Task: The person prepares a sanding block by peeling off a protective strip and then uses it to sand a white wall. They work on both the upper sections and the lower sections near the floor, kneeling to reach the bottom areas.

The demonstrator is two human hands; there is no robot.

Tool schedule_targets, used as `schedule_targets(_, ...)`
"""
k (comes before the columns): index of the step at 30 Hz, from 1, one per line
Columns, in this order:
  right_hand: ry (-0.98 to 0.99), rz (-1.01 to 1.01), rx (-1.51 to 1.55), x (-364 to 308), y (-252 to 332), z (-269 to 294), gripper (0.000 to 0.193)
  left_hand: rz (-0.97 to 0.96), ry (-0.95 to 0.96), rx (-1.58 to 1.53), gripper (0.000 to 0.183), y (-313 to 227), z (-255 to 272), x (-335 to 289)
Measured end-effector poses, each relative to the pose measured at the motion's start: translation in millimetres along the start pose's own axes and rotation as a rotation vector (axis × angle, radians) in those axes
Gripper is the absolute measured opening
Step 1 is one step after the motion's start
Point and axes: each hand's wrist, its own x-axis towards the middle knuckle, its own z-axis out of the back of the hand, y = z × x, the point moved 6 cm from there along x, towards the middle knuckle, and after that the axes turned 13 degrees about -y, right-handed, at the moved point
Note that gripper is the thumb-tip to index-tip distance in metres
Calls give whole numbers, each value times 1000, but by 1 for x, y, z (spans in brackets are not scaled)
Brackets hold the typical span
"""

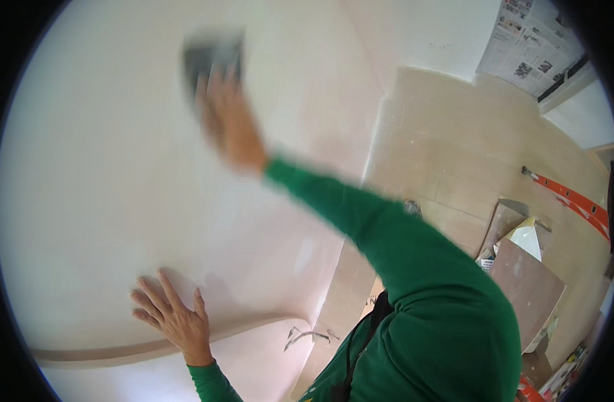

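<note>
A pale plastered wall (112, 167) fills the left and middle of the view. High on it, my right hand (232, 124) presses a dark grey, roughly rectangular sanding pad (198, 60). Both are smeared by motion, so the pad's details do not show. My right arm, in a green sleeve, reaches across from the lower right. Lower down, my left hand (175, 313) rests against the wall with its fingers spread and nothing in it. It lies just above a curved ledge (112, 352).
Loose wires (310, 334) stick out low on the wall. On the tan tiled floor (447, 147) to the right lie stacked board pieces (525, 285). An orange ladder (575, 202) is at the far right. Newspaper sheets (529, 47) cover a surface at the top right.
</note>
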Motion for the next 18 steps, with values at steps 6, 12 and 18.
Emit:
schedule_targets(6, 367, 261, 63, -60, 76, 9, 70, 17, -229, -33, 79, -12, -28, 67)
schedule_targets(12, -178, -233, 127, 126, -170, 4, 51, -4, -303, 126, 83, -18, -29, 60)
schedule_targets(18, -188, -1155, -438, -301, -395, 76, 56, -101, -362, 70, 81, -66, -58, 111)
